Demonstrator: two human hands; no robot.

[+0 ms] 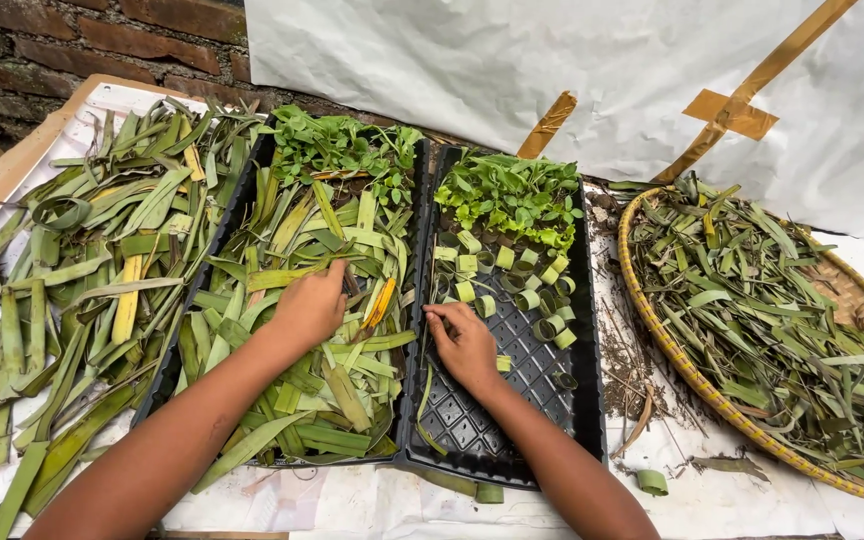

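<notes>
A bench [352,505] covered in white sheeting carries, from largest to smallest, a loose heap of long green leaf strips [82,270] at the left, a round woven basket [652,330] of dry, cut leaves at the right, and two black trays side by side in the middle. The left tray [174,340] is heaped with cut leaf strips and topped with seedlings at its far end; the right tray [512,400] holds seedlings [507,195] at the far end, a few rows of small rolled leaf rings [512,280] in the middle, and bare black grid nearest the person, so roughly half appears filled. The left hand [310,305] rests palm down on the strips in the left tray, fingers curled among them. The right hand [462,345] lies on the right tray's left edge, fingertips pinched together, though what they hold cannot be made out. A stray ring [652,482] lies on the bench. Behind, brown tape [737,112] crosses a white sheet [512,70]; no labels show.
</notes>
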